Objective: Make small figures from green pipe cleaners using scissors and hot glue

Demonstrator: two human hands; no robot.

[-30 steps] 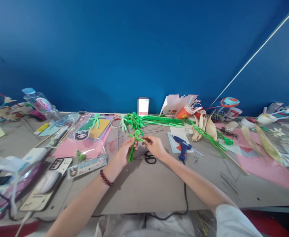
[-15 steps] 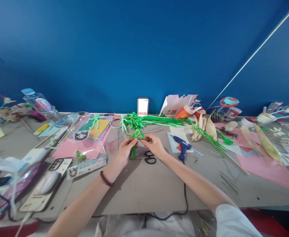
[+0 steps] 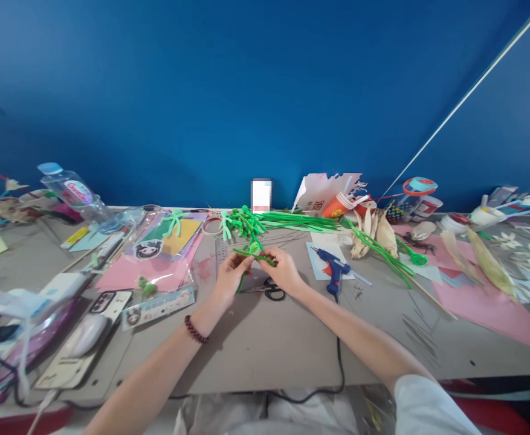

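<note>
Between my two hands is a piece made of bright green pipe cleaners (image 3: 254, 248), with a small coil at its middle and strands reaching sideways. My left hand (image 3: 232, 272) pinches its left side, fingers closed. My right hand (image 3: 280, 269) pinches the right side, where a green strand pokes past the fingers. Just beyond lies a heap of twisted green pipe cleaners (image 3: 245, 223), and a bundle of long straight green stems (image 3: 303, 222) stretches off to its right. Black-handled scissors (image 3: 274, 291) rest on the table under my right hand, their blades partly hidden.
A blue glue gun (image 3: 336, 269) with a black cord lies right of my hands. To the left are pink paper sheets (image 3: 119, 270) under clear plastic, a phone (image 3: 81, 344) and a tilted plastic bottle (image 3: 75, 190). Dried husks (image 3: 385, 235) and paper cups (image 3: 335, 206) lie at the back right.
The green pipe-cleaner piece has turned in my fingers, its strand now slanting down to the right. Both hands stay in nearly the same place.
</note>
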